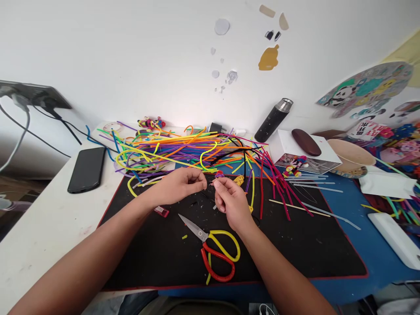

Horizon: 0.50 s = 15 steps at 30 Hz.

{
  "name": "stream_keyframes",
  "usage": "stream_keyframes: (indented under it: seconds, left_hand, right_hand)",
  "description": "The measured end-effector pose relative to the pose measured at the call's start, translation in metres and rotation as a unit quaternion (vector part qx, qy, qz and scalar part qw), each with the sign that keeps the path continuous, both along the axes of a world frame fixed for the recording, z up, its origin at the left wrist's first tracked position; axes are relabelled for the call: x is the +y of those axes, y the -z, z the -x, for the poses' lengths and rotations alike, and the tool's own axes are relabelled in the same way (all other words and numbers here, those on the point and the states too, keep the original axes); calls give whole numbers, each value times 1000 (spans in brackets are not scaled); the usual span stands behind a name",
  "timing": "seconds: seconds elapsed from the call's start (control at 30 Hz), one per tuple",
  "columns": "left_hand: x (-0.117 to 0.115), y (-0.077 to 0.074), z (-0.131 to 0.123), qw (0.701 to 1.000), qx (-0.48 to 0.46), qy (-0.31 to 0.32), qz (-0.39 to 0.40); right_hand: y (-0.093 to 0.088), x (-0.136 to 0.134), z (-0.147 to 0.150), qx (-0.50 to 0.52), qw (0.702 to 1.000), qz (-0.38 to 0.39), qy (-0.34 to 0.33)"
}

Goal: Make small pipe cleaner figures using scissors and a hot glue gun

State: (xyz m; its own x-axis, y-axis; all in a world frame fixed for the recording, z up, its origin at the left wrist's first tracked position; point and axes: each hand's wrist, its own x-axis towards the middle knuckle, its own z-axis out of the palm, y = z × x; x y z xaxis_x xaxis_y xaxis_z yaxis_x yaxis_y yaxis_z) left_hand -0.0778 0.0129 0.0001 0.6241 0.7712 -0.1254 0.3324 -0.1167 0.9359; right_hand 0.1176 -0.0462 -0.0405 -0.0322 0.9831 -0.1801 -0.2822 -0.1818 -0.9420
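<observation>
Above the black mat (295,245), my left hand (179,186) has its fingers pinched together near the middle; whatever sits at its fingertips is too small to name. Close to its right, my right hand (231,201) is closed too, thumb against forefinger, on something small that I cannot make out. A small red and purple piece (219,174) shows just above the right fingertips. Scissors (204,236) with one yellow and one red handle lie open on the mat below both hands. A yellow piece (239,180) lies behind my right hand.
Colourful pipe cleaners (183,148) are heaped behind the mat. A black phone (87,169) lies at the left. At the back right are a black flask (274,120) and a white box (284,146) with a brown case (306,142) on top. A wooden stick (298,208) lies right.
</observation>
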Motion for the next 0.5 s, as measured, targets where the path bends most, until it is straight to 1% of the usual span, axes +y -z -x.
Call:
stream_keyframes:
  seconds: [0.17,0.5]
  left_hand:
    - [1,4,0,1000,8,8,-3]
    - [-2,-2,-2,999,18,29,-10]
  right_hand:
    - [3,1,1,-9,1000,-2,-5]
    - [1,1,-1,-39,999,-8,-4]
